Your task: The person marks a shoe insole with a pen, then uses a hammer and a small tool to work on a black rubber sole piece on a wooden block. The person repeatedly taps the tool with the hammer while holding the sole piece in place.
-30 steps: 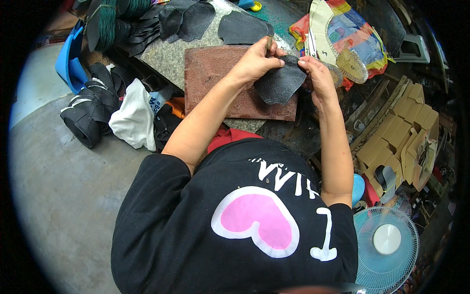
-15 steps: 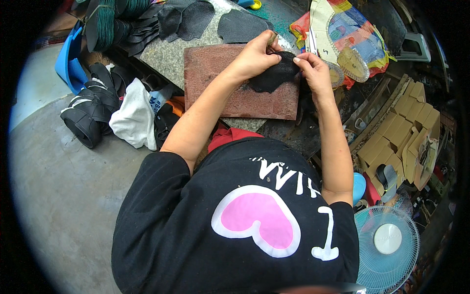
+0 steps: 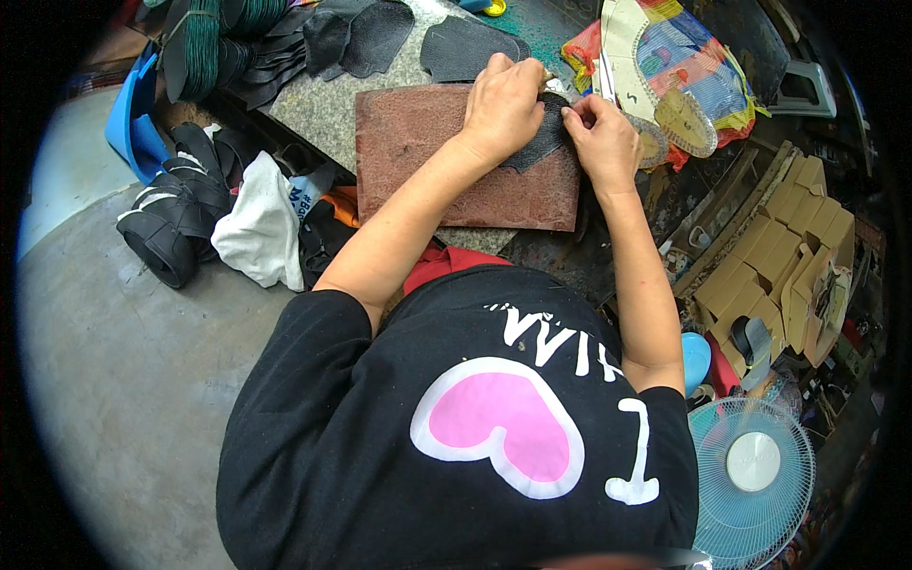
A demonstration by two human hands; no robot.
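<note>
on your left a heap of dark straps (image 3: 176, 223) and a white cloth (image 3: 252, 233) lie off the reddish-brown board (image 3: 427, 152). your left hand (image 3: 502, 106) lies curled, palm down, pressing the dark leather piece (image 3: 541, 142) flat on the board's far right corner. your right hand (image 3: 600, 138) pinches that piece's right edge between thumb and fingers. the piece looks thin, light and limp, so it would likely buckle if lifted by one point; hold it near the edge with the palm spread over it. further right sit colourful paper patterns (image 3: 665, 66) and cardboard boxes (image 3: 788, 247).
</note>
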